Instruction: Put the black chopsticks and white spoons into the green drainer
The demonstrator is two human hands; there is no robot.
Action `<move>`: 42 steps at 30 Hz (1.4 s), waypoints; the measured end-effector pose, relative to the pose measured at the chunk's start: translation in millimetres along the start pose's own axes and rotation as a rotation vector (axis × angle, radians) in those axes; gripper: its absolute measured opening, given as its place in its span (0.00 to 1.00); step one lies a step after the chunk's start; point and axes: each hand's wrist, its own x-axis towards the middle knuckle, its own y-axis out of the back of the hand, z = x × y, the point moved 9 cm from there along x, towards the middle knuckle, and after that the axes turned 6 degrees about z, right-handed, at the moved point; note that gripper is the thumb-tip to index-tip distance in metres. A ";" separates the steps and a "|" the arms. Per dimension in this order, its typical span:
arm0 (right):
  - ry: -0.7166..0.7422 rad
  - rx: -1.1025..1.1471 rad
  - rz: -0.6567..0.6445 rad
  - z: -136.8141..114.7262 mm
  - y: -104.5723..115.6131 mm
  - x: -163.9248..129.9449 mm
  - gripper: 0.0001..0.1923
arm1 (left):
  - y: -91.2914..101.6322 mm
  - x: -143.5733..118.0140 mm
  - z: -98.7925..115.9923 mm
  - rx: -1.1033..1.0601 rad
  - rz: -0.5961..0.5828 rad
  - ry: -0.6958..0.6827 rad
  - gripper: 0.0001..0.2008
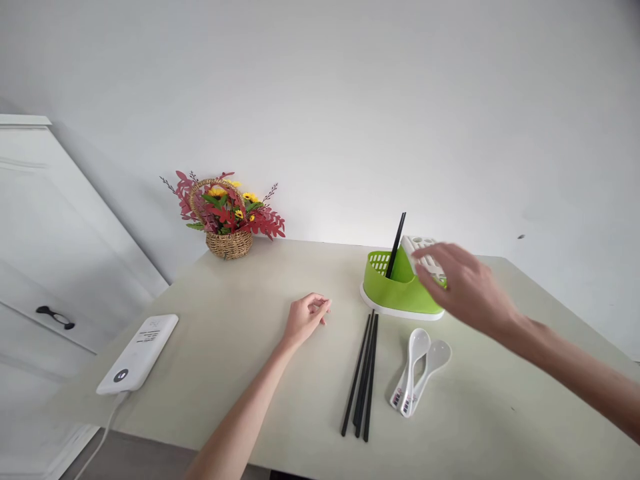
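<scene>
Green holder [400, 293] under my right hand [463, 287], fingers apart, empty; left hand [305, 317] curled loosely on the tabletop [240, 373]; loose chopsticks [364, 373] need gathering next, I judge.

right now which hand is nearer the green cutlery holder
Right. The right hand hovers in front of the green cutlery holder, overlapping its right side. The left hand rests on the table, clearly apart to its left.

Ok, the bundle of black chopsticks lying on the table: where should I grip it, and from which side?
Grip the black chopsticks near mid-length, coming from above, fingers closing across them. They lie flat and side by side, running away from the viewer, so a pinch across gathers them. The left side is open table; the white spoons lie close on the right.
</scene>
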 end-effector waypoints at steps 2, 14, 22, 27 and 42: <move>0.161 0.066 -0.141 -36.2 -11.3 -34.5 0.14 | -0.6 -0.8 1.5 0.000 -0.007 -0.014 0.21; 0.802 -0.162 -0.526 -135.8 -88.2 -171.7 0.13 | -0.7 -14.9 9.8 0.040 -0.017 -0.031 0.20; 0.902 -0.147 -0.591 -145.1 -88.6 -171.3 0.10 | -0.7 -19.6 7.6 0.025 -0.021 -0.026 0.20; 0.865 -0.169 -0.571 -143.2 -88.9 -164.5 0.19 | -2.2 -18.7 6.2 0.048 -0.026 -0.023 0.18; 0.886 -0.123 -0.585 -144.3 -97.4 -161.4 0.09 | -3.2 -20.5 11.4 0.057 -0.029 -0.016 0.16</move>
